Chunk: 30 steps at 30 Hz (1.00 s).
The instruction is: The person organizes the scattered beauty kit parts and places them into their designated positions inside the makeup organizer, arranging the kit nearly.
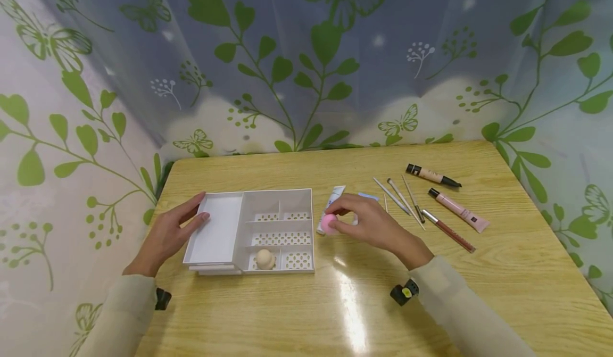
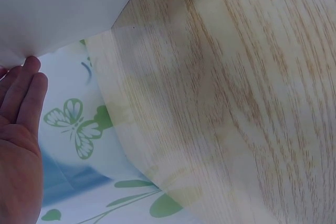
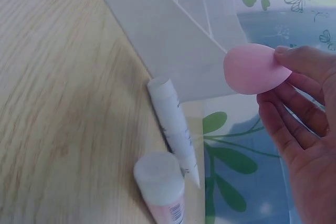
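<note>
My right hand [image 1: 366,221] pinches a pink makeup sponge [image 1: 328,224] between thumb and fingers, above the table and to the right of a white organizer box [image 1: 230,269]. In the right wrist view the egg-shaped sponge [image 3: 252,69] shows clearly at the fingertips. My left hand [image 1: 167,234] rests against the left side of the box, thumb at the rim; the left wrist view shows straight fingers [image 2: 31,90] touching its wall. A beige makeup sponge [image 1: 264,259] sits in a front compartment. Beneath the right hand lies a white tube [image 1: 337,193], partly covered.
Several thin brushes [image 1: 399,197] lie right of the hand. Farther right are a beige tube with black ends [image 1: 431,176], a pink tube [image 1: 460,210] and a brown lip gloss [image 1: 449,231]. A patterned curtain [image 1: 287,80] borders the wooden table [image 1: 373,304].
</note>
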{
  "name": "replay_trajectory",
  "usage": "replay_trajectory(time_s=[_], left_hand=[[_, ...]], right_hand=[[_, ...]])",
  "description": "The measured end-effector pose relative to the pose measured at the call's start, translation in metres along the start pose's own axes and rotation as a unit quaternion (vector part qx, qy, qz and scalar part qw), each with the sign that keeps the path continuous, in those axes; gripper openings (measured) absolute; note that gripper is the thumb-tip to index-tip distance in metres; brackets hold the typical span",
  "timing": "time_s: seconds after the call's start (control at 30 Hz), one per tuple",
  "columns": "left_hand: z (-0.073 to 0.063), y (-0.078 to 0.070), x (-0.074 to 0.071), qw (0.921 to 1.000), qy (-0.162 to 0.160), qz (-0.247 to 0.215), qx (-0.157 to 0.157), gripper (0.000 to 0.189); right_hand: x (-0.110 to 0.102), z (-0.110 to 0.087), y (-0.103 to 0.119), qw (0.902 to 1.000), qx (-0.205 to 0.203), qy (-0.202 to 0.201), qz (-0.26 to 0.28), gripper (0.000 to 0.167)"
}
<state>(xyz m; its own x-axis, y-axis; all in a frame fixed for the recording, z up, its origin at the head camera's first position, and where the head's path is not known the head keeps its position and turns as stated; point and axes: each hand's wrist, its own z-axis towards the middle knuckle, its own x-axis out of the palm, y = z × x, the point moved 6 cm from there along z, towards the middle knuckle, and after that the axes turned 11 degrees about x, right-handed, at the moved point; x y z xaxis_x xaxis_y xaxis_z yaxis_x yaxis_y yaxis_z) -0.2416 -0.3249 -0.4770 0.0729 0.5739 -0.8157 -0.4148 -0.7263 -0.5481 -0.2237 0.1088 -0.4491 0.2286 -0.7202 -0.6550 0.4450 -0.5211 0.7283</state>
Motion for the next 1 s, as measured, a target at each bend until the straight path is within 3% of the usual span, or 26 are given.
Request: replay_trajectory(time_s=[0.5, 1.0], left_hand=[[-0.001, 0.0, 0.0, 0.9999, 0.007, 0.001, -0.011, 0.067], [0.0, -0.001, 0.001, 0.9999, 0.007, 0.001, -0.012, 0.067]], right_hand=[[0.006, 0.004, 0.022, 0.9997, -0.023, 0.01, 0.003, 0.017], [0.03, 0.007, 0.032, 0.9986, -0.016, 0.049, 0.014, 0.018]])
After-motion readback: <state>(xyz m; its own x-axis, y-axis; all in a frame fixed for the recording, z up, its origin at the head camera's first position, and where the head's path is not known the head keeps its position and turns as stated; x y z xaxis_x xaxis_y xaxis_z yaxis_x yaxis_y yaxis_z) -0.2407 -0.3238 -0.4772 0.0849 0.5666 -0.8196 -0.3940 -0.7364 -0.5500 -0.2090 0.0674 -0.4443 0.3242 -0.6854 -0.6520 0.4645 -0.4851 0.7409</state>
